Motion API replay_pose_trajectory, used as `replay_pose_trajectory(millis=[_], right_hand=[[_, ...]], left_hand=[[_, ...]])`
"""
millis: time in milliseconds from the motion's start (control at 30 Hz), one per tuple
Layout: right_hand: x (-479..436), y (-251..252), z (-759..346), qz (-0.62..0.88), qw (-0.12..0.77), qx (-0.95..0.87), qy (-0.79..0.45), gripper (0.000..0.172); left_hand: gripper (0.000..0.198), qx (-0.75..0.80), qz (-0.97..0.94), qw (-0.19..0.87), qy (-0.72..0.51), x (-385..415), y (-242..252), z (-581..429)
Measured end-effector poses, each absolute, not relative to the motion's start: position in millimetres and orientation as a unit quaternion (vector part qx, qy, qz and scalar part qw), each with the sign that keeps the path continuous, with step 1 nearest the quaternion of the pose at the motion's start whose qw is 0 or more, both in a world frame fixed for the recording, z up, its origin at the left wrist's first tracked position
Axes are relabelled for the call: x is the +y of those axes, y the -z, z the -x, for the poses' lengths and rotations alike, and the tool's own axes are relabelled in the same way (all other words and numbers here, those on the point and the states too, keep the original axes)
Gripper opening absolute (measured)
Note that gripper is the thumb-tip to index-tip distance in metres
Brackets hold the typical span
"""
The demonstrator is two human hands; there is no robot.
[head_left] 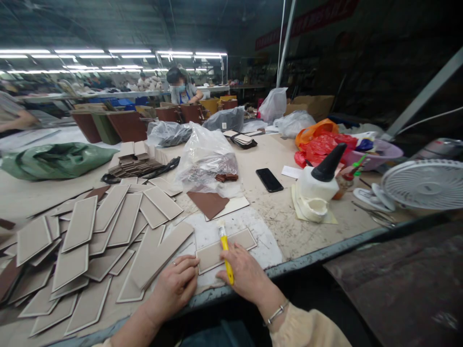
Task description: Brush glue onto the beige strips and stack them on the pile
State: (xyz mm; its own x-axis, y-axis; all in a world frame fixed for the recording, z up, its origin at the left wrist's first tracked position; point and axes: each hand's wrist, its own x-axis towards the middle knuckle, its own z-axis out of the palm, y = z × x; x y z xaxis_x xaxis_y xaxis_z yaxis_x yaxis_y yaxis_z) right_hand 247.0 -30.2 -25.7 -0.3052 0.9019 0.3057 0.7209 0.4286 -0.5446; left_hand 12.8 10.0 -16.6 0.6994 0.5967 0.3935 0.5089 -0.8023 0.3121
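Note:
My right hand (243,271) is wrapped round the yellow handle of a brush (224,246), its pale bristles pointing away from me. Beneath the brush lies a beige panel (210,259) with a pale border, flat on a whitish stained sheet (265,241). My left hand (178,280) has its fingers curled at the panel's left end; whether they pinch its edge is hard to tell. Just left of the sheet, many similar panels (79,224) lie in an overlapping heap. A brown piece (208,203) and a white-edged piece (233,206) rest beyond the brush.
On the right are a phone (269,180), a white container with a black cone (314,185), scissors (376,214) and a fan (423,185). Plastic bags (206,156) and stacked panels (137,161) stand farther back. A person (183,89) sits beyond. The table edge (304,261) runs close to me.

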Motion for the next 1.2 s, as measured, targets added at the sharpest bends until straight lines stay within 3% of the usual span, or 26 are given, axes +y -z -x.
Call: replay_pose_trajectory(millis=[367,533,833,900,1033,1100,1200], right_hand=[[-21,46,-279,0.595,0.299,-0.743,-0.072,0.029],[-15,70,-284,0.578,0.311,-0.755,0.008,0.029],[-6,85,-293,0.532,0.343,-0.770,0.071,0.044],[-5,81,-296,0.528,0.375,-0.758,0.075,0.042],[-8,61,-304,0.555,0.435,-0.699,0.119,0.038],[-13,48,-306,0.589,0.451,-0.661,0.113,0.033],[-18,29,-306,0.608,0.507,-0.608,0.061,0.029]], left_hand=[[0.017,0.336,-0.898,0.128,-0.255,4,19,-14],[0.013,0.445,-0.854,0.163,-0.214,4,8,-26],[0.065,0.530,-0.827,0.182,0.045,44,-22,-64],[0.064,0.534,-0.816,0.207,0.075,51,-26,-65],[0.030,0.529,-0.789,0.311,-0.013,47,-24,-62],[0.028,0.525,-0.757,0.374,-0.108,36,-20,-60],[0.034,0.510,-0.748,0.402,-0.138,21,-14,-56]])
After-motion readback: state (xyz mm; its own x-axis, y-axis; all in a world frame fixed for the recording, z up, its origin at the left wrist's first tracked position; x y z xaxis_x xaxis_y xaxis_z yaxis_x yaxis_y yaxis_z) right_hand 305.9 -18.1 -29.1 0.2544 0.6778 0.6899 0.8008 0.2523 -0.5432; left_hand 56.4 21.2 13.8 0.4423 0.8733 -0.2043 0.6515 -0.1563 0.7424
